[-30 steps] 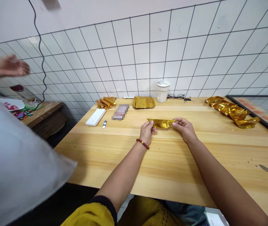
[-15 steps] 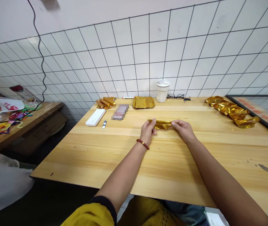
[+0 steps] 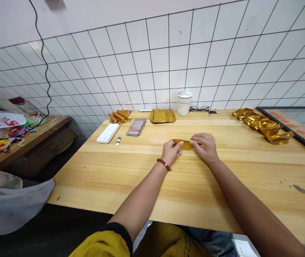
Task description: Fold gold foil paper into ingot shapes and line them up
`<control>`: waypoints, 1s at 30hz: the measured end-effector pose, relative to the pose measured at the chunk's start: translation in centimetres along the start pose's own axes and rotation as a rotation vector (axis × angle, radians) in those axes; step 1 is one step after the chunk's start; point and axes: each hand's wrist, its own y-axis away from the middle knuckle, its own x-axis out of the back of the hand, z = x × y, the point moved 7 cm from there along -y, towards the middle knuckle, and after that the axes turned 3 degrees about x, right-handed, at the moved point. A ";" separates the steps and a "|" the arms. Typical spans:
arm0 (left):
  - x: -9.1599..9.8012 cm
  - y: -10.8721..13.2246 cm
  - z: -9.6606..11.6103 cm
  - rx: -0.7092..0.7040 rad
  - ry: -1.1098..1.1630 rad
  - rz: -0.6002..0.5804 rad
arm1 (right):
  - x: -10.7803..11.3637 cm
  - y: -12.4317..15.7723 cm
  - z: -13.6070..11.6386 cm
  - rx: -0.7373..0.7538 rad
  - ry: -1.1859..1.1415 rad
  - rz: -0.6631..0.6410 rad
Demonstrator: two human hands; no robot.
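Observation:
A folded strip of shiny gold foil paper [image 3: 186,144] is held just above the wooden table [image 3: 141,182], between my two hands. My left hand [image 3: 171,151], with a dark red bead bracelet at the wrist, pinches its left part with thumb and fingers. Near the middle and right of the strip, my right hand [image 3: 205,147] grips it between thumb and forefinger, with the other fingers bent over. Parts of the strip are hidden behind the fingers. Farther back lies a flat stack of gold foil sheets [image 3: 163,116].
At the back stand a white lidded cup [image 3: 184,103], glasses [image 3: 199,109] and keys [image 3: 214,112]. Folded gold foil pieces [image 3: 262,125] lie at right, gold strips [image 3: 119,116] at back left. A white power bank [image 3: 108,133] and a small glue tube [image 3: 118,141] lie at left.
My hands have come closer together along the gold foil strip. The right hand has shifted left from the strip's end, its fingers now raised and curled over it.

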 end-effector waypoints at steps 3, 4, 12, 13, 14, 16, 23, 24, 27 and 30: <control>-0.4 0.2 0.1 -0.004 -0.029 -0.053 | -1.0 0.1 -2.0 0.128 0.121 -0.120; -0.5 0.3 0.2 -0.010 -0.027 -0.067 | -1.2 0.2 -2.4 0.150 0.142 -0.135; -0.3 0.3 0.3 0.011 0.023 -0.060 | -1.3 0.3 -2.1 0.109 0.075 -0.113; -0.1 0.3 0.2 0.018 0.041 -0.039 | -1.3 0.4 -1.8 0.092 0.052 -0.105; 0.1 0.2 0.2 0.025 0.059 -0.017 | -1.3 0.4 -1.5 0.074 0.030 -0.095; 0.4 0.1 0.2 0.030 0.099 0.016 | -1.3 0.4 -0.7 0.024 -0.007 -0.073; 1.1 -0.3 0.2 0.033 0.214 0.063 | -1.1 0.5 2.5 -0.231 -0.191 -0.004; 1.2 -0.3 0.1 0.038 0.231 0.070 | -1.1 0.6 3.0 -0.288 -0.240 0.003; 1.4 -0.4 0.0 0.048 0.258 0.077 | -1.3 1.1 4.1 -0.436 -0.391 0.019; 1.3 -0.4 -0.1 0.055 0.257 0.068 | -1.5 1.3 4.4 -0.489 -0.484 0.018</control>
